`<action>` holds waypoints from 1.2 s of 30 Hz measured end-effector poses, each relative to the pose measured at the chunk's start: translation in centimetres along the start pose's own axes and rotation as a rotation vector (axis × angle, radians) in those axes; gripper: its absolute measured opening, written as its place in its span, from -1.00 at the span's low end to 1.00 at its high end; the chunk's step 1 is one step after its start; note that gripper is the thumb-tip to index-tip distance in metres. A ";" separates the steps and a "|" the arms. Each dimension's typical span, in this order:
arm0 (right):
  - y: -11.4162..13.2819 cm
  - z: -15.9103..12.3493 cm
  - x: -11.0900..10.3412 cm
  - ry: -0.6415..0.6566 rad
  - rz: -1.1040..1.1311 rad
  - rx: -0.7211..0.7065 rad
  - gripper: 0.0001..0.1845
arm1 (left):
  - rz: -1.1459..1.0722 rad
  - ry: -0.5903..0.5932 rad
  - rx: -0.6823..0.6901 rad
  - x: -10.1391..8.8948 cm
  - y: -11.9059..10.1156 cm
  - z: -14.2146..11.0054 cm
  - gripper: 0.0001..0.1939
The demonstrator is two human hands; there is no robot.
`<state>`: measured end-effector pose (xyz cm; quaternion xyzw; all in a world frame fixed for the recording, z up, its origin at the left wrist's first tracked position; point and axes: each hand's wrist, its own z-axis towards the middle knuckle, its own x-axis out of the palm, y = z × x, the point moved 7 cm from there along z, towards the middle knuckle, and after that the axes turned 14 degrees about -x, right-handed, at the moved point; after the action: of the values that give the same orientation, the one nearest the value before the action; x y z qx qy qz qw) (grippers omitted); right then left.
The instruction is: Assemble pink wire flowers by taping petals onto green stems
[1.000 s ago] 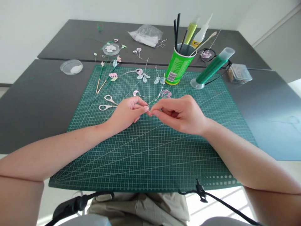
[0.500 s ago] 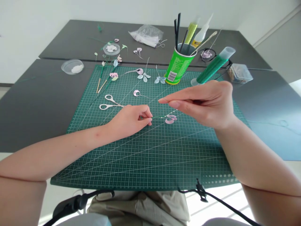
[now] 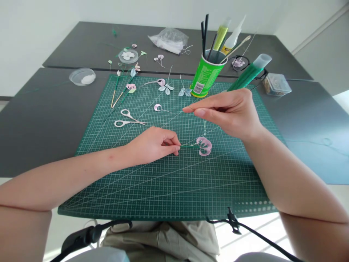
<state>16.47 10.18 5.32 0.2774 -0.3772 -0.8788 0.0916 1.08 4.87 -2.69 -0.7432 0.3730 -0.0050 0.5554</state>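
Thumb and fingertips of my left hand (image 3: pixel 156 145) are closed on the thin green stem of a pink flower (image 3: pixel 205 146). Its loop-shaped petals point right, and a fine strand with pale beads rises from it. Above and to the right of the flower hovers my right hand (image 3: pixel 227 113), thumb and forefinger pressed together. Whatever lies in that pinch is too fine to make out. White-handled scissors (image 3: pixel 128 119) lie beyond my left hand. A single pink petal on a wire (image 3: pixel 157 107) rests on the green cutting mat (image 3: pixel 163 189).
Behind my hands stands a green can (image 3: pixel 205 78) of tools, beside a tube of green material (image 3: pixel 249 72). Blue leaf sprigs (image 3: pixel 166 88) and flower sticks (image 3: pixel 117 91) lie along the mat's far side. A clear box (image 3: pixel 276 84) sits right; a shallow dish (image 3: pixel 82 77) left.
My left hand has shifted slightly right and nearer, and the flower has turned, showing its petals more fully. My right hand has moved left and a little up, still pinched.
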 end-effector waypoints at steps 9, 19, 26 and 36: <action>-0.1 -0.4 0.6 0.056 -0.035 0.019 -0.77 | -0.085 0.105 -0.043 0.9 0.3 0.0 -0.90; -2.5 0.2 -0.1 0.086 -0.031 0.122 -0.82 | -0.111 0.091 -0.024 0.8 0.3 -0.3 -0.93; -4.9 0.1 -0.8 0.080 -0.135 0.185 -0.84 | -0.113 0.081 -0.004 0.7 0.3 -0.2 -0.90; -7.9 -0.5 -0.5 0.166 -0.212 0.255 -0.78 | -0.096 -0.071 0.146 -0.7 -1.1 -0.9 -0.86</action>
<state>17.52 15.57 -0.41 0.3966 -0.4452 -0.8028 -0.0066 0.83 4.68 -1.13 -0.7175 0.3158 -0.0326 0.6200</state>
